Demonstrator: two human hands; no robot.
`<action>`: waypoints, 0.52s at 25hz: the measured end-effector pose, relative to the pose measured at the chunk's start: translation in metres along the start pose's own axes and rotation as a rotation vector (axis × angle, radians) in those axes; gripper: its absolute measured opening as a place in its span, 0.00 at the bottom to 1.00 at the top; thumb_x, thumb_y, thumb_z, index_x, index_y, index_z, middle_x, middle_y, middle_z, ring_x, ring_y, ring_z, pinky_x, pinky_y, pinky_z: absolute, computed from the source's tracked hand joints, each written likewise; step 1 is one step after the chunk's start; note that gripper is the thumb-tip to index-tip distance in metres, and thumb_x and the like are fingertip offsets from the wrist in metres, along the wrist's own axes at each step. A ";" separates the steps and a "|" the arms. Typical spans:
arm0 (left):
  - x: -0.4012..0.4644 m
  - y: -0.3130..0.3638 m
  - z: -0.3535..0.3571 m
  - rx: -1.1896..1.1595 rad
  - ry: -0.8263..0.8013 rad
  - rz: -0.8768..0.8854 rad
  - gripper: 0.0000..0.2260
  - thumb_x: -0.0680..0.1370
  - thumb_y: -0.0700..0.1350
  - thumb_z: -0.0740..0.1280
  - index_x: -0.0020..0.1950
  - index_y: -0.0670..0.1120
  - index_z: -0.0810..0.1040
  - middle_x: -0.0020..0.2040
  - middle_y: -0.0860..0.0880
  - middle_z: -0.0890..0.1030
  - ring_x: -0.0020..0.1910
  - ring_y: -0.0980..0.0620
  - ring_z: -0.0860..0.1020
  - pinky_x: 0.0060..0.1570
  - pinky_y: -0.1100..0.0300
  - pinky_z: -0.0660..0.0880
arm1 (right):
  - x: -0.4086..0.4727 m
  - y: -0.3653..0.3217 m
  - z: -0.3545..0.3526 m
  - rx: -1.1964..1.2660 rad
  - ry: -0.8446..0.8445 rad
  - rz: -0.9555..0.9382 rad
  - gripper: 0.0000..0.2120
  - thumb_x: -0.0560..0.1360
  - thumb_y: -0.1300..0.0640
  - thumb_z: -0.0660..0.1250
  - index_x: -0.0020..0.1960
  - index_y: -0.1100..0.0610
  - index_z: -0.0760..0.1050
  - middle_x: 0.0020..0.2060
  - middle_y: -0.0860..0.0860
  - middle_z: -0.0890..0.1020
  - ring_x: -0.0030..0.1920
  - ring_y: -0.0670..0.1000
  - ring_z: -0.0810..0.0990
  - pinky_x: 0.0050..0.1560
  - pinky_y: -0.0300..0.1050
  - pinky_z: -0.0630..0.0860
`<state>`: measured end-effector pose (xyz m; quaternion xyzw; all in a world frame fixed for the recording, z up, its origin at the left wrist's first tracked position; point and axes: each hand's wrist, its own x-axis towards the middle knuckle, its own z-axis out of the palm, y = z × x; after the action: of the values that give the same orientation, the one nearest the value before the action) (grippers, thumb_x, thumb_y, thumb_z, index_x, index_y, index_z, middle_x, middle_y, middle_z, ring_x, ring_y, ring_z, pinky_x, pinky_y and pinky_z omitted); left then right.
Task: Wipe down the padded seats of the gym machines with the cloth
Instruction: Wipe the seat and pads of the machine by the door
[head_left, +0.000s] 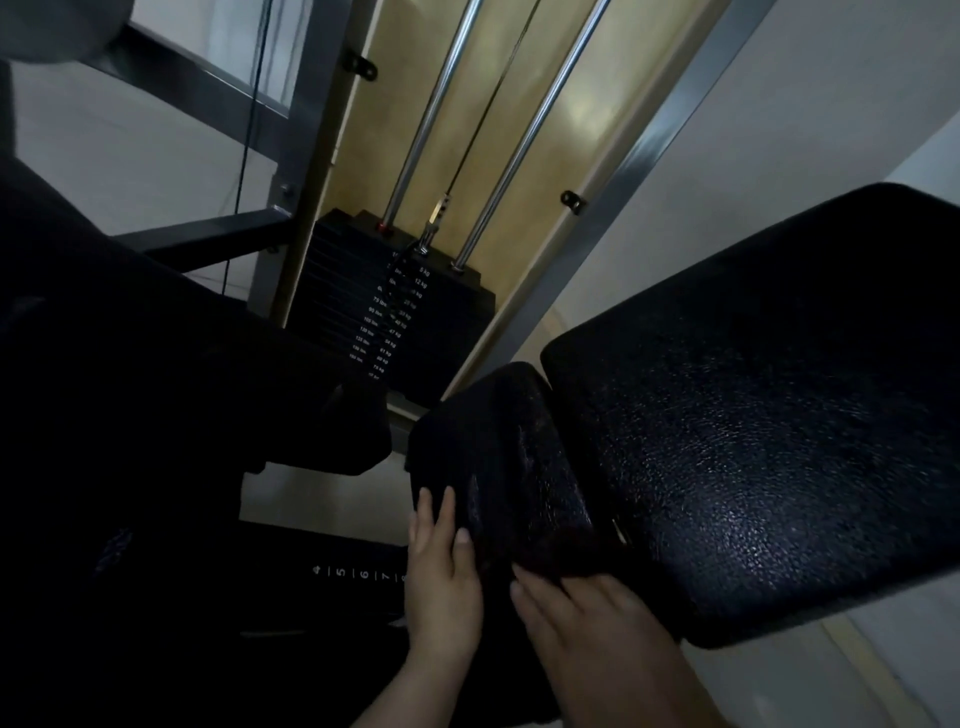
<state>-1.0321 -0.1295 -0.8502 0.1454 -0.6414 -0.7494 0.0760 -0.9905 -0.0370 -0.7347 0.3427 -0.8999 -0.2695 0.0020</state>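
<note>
Your left hand (441, 564) lies flat with straight fingers on the near left edge of the small black padded seat (498, 457), your right hand (587, 618) rests open-fingered on its near edge, and no cloth can be made out.

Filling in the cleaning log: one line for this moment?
stage: wiping small seat pad | left hand: flat on pad edge | right hand: flat, near edge | cloth: not discernible
</note>
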 end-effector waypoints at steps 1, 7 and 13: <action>-0.001 -0.001 0.000 -0.038 0.021 -0.011 0.19 0.82 0.40 0.56 0.73 0.51 0.64 0.77 0.54 0.55 0.76 0.56 0.50 0.73 0.60 0.51 | 0.010 0.007 0.000 -0.022 -0.001 -0.014 0.24 0.68 0.55 0.52 0.53 0.56 0.83 0.52 0.50 0.84 0.45 0.50 0.82 0.51 0.43 0.69; 0.008 0.001 0.003 -0.105 0.060 -0.068 0.22 0.80 0.32 0.56 0.71 0.48 0.69 0.75 0.54 0.59 0.75 0.57 0.55 0.73 0.61 0.52 | 0.170 0.066 -0.007 -0.207 0.061 0.184 0.25 0.78 0.53 0.55 0.73 0.60 0.61 0.72 0.54 0.65 0.70 0.55 0.63 0.69 0.48 0.58; -0.004 0.005 0.001 -0.169 0.106 -0.074 0.23 0.78 0.30 0.55 0.69 0.48 0.71 0.75 0.54 0.62 0.74 0.57 0.59 0.74 0.58 0.55 | 0.040 0.004 0.009 -0.244 0.029 0.089 0.27 0.76 0.57 0.51 0.72 0.70 0.61 0.70 0.63 0.66 0.62 0.60 0.69 0.66 0.52 0.62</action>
<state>-1.0290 -0.1282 -0.8446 0.2014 -0.5652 -0.7944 0.0941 -1.0255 -0.0554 -0.7479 0.3034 -0.8747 -0.3717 0.0687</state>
